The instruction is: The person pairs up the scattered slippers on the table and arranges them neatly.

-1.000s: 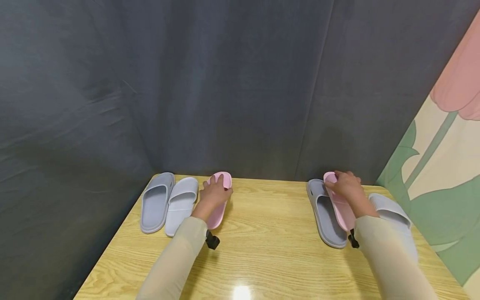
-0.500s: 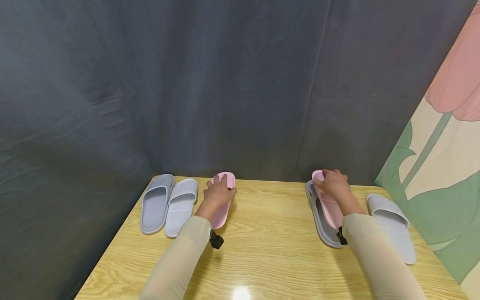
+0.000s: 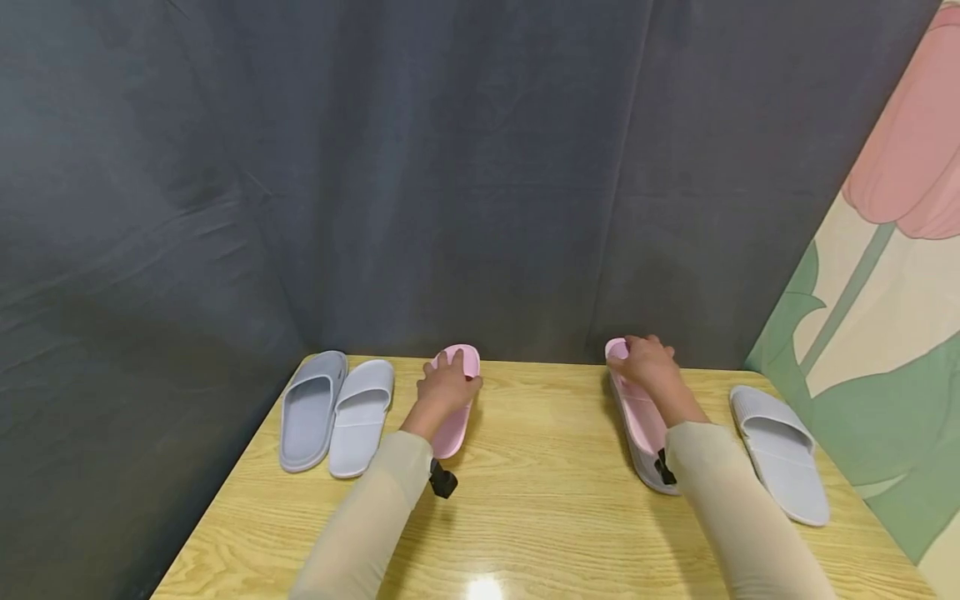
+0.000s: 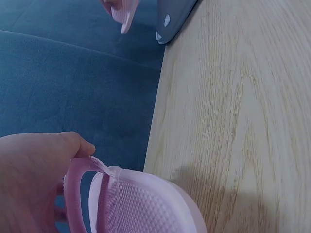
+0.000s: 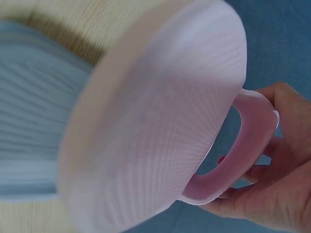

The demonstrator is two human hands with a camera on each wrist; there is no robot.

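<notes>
In the head view my left hand (image 3: pixel 444 390) grips a pink slipper (image 3: pixel 452 433) by its strap; the left wrist view shows the thumb (image 4: pixel 80 144) against that strap. Held up by its strap in my right hand (image 3: pixel 651 367) is the matching pink slipper (image 3: pixel 643 423). It hangs above a grey slipper (image 3: pixel 649 477), covering most of it in the head view. From the right wrist, the pink slipper's ribbed footbed (image 5: pixel 160 121) appears tilted, with the grey slipper (image 5: pixel 34 121) on the table behind it. My right fingers curl round the strap (image 5: pixel 252 141).
A grey slipper (image 3: pixel 307 417) and a light grey slipper (image 3: pixel 357 433) lie side by side at the table's left. Another light grey slipper (image 3: pixel 787 475) lies near the right edge. A dark curtain (image 3: pixel 465 183) hangs behind the wooden table (image 3: pixel 540 500).
Both hands have shifted with their pink slippers: the left one slightly right, the right one leftward over the grey slipper. The light grey slipper at right is now more fully uncovered.
</notes>
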